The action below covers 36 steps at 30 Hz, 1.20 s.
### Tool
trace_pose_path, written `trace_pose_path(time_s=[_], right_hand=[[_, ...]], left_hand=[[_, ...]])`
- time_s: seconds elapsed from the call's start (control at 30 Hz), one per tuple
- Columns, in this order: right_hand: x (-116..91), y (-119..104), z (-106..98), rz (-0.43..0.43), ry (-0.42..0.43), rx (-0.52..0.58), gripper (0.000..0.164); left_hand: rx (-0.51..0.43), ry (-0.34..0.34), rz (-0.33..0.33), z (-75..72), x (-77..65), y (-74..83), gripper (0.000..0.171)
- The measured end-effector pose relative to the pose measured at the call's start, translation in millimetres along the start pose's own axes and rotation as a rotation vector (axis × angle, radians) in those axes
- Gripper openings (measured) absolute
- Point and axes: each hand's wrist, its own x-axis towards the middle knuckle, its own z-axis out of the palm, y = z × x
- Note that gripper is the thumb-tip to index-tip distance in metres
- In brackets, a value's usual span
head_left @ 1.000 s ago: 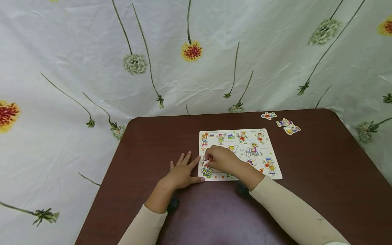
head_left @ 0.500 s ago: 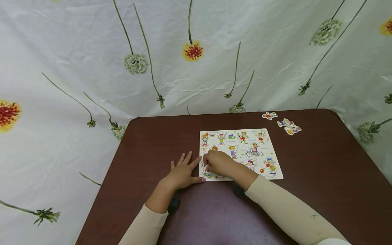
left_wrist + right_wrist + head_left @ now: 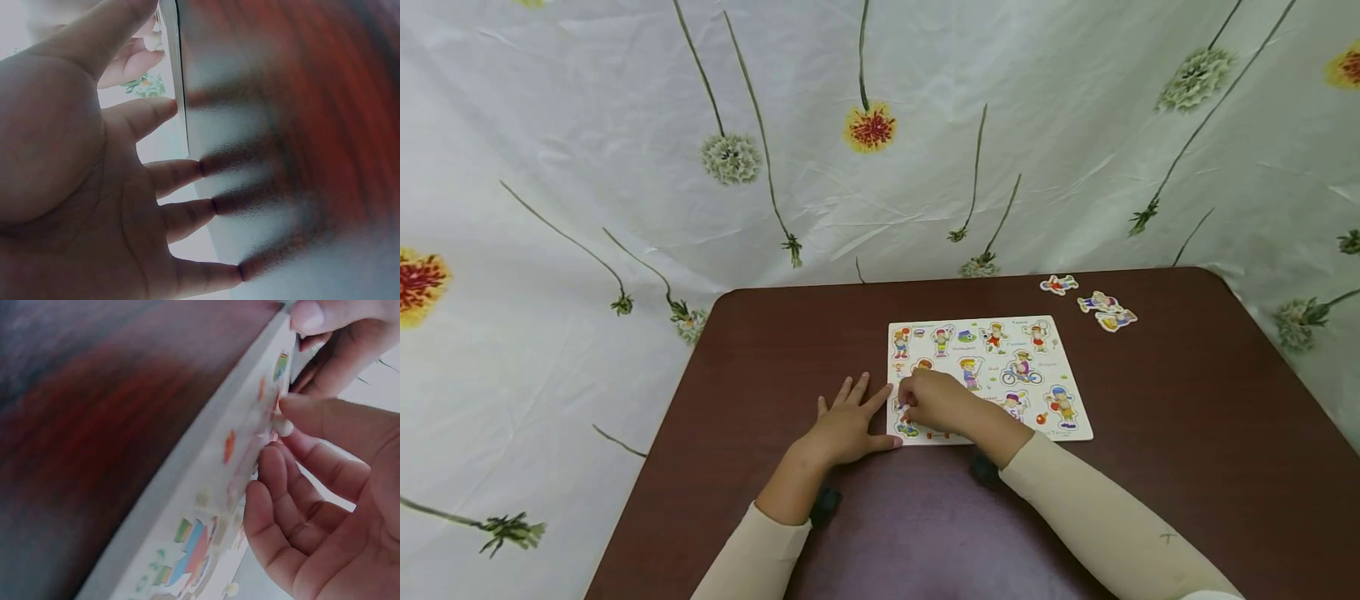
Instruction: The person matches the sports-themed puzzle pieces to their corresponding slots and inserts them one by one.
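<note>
A white knobbed puzzle board (image 3: pixel 1082 429) with cartoon sports figures lies flat on the table. My right hand (image 3: pixel 943 402) is over its lower left part, thumb and fingers pinching the small white knob (image 3: pixel 284 428) of a puzzle piece (image 3: pixel 907 428). Most of that piece is hidden by the hand; its green lower end shows. Whether it is fully seated in the board cannot be told. My left hand (image 3: pixel 842 427) rests with fingers spread at the board's left side, thumb and index fingertips touching the edge. In the left wrist view, the other left fingers (image 3: pixel 187 217) press on the tabletop.
Three loose figure pieces lie at the table's back right: one (image 3: pixel 1058 285) near the far edge, and two close together, the upper (image 3: pixel 1097 302) and the lower (image 3: pixel 1116 321). The dark brown table (image 3: pixel 1187 400) meets a flower-printed cloth (image 3: pixel 925 200) behind it.
My right hand has come slightly down and nearer, uncovering figures in the board's middle, then held nearly still during the last half second. My left hand stays in place.
</note>
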Motion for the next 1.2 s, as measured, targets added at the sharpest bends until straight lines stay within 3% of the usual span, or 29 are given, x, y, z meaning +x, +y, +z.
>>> trace_pose_path(time_s=[0.3, 0.57, 1.03, 1.2], right_hand=[[-5.3, 11.0, -15.4, 0.028, 0.028, 0.274, 0.018], [-8.9, 24.9, -33.2, 0.074, 0.187, 0.467, 0.025], [-20.0, 61.3, -52.2, 0.194, 0.440, 0.547, 0.027], [-27.1, 80.8, -63.1, 0.231, 0.491, 0.548, 0.026]], left_hand=[[-0.004, -0.002, -0.005, -0.1, -0.4, 0.5, 0.086], [0.000, -0.003, -0.014, 0.8, 1.3, 0.1, 0.087], [-0.010, -0.005, -0.022, 1.0, 0.0, -0.3, 0.087], [-0.017, 0.002, -0.009, 0.0, -1.0, 1.2, 0.087]])
